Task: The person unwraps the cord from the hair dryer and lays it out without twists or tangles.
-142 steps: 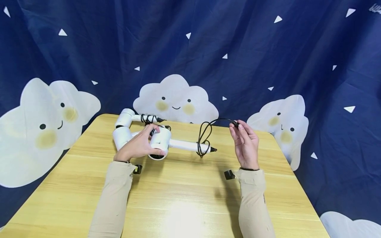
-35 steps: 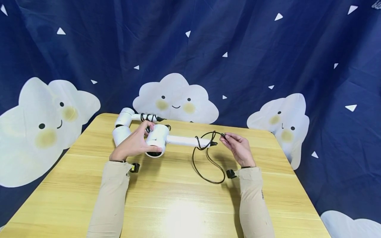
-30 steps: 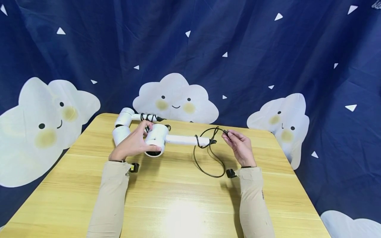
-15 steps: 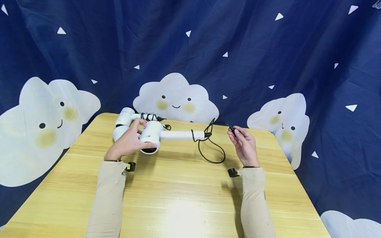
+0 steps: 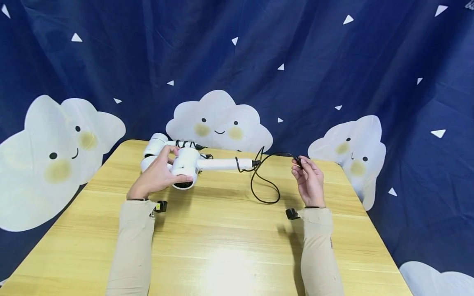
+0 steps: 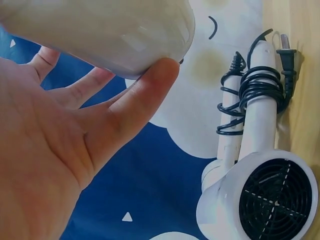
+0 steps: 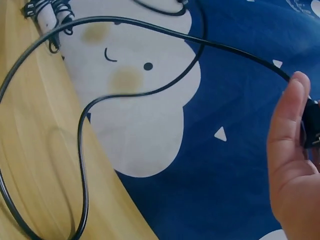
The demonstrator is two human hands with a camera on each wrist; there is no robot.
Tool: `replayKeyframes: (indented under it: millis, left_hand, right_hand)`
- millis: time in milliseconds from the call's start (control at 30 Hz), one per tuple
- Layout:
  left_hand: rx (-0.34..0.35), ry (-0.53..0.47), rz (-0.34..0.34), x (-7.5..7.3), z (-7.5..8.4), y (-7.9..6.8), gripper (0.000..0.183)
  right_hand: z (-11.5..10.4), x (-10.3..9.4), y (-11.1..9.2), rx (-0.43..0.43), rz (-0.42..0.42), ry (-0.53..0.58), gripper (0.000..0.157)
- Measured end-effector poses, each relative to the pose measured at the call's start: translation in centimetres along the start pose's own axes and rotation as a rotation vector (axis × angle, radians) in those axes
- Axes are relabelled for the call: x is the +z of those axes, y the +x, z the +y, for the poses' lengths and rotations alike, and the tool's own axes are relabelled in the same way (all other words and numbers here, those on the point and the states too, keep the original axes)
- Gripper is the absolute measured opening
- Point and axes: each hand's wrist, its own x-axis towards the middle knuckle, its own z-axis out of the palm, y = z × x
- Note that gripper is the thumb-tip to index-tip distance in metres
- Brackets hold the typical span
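My left hand [image 5: 157, 174] grips the round body of a white hair dryer [image 5: 186, 161] above the table, thumb in front and fingers behind. The dryer's handle [image 5: 220, 164] points right. In the left wrist view the dryer's body [image 6: 120, 30] fills the top, and the thumb presses its underside. A black cord [image 5: 277, 193] loops loosely from the handle's end, with one turn still round the handle. At the cord's other end my right hand [image 5: 311, 183] pinches the plug [image 5: 298, 161]. The right wrist view shows this plug [image 7: 312, 125] only partly, behind the thumb.
Behind my left hand lie two more white hair dryers, one at the back [image 5: 155, 144] and one nearer [image 5: 148, 163]. The left wrist view shows cords [image 6: 262, 87] wound round their handles. A blue curtain [image 5: 237, 65] hangs behind the wooden table [image 5: 222, 230].
The cord's coils on the handle have loosened into a wide hanging loop. Over the last second the dryer has moved left and slightly up in view, while my right hand has drawn the plug rightward.
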Motion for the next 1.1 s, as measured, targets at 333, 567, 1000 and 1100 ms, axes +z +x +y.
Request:
replayKeyframes:
  millis: [333,567,1000,1100]
  left_hand:
    - [0.006,0.048,-0.003,0.4,0.1,0.2,0.092]
    - [0.013,0.056,-0.062,1.1,0.6,0.5,0.091]
    - [-0.016,0.058,-0.048,0.8,0.3,0.5,0.094]
    - [-0.014,0.059,-0.046,0.7,0.3,0.5,0.094]
  right_hand:
    - [0.8,0.1,0.1,0.108,0.008,-0.148,0.015]
    - [2.0,0.6,0.0,0.206,-0.068,-0.096,0.018]
    - [2.7,0.3,0.0,0.278,-0.242,0.325,0.02]
    - [2.7,0.1,0.0,0.272,-0.27,0.37,0.021]
